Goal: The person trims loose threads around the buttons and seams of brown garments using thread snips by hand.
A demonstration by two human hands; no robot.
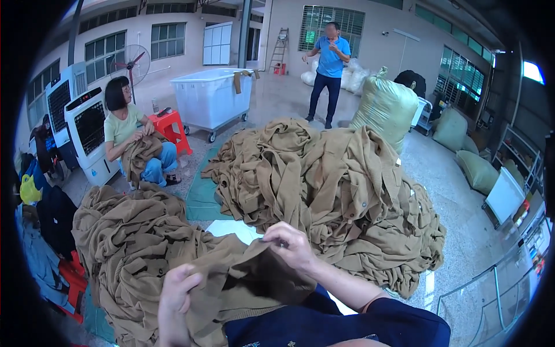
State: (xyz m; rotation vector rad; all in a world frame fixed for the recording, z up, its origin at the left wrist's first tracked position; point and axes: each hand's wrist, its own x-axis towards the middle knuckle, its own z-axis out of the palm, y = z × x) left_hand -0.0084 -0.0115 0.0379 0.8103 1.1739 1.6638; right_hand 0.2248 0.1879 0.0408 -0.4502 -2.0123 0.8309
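Observation:
A brown knit garment (231, 289) is stretched between my two hands, above my lap. My left hand (178, 289) is closed on its left side, fingers curled with the thumb on top. My right hand (289, 246) pinches the garment's upper edge, lifting it so a dark fold opens beneath. To the left, a heap of matching brown garments (127, 231) reaches close to my left forearm. Beyond my right hand rises a larger pile of brown buttoned knitwear (324, 173). The lower part of the held garment merges with the fabric around it.
A green ground sheet (202, 196) lies under the piles. A seated person (136, 139) handles a brown garment beside a red stool (170, 130). Behind stand a white wheeled bin (214, 98), a person in blue (330, 63) and a stuffed sack (386, 110). Air coolers (87, 133) stand left.

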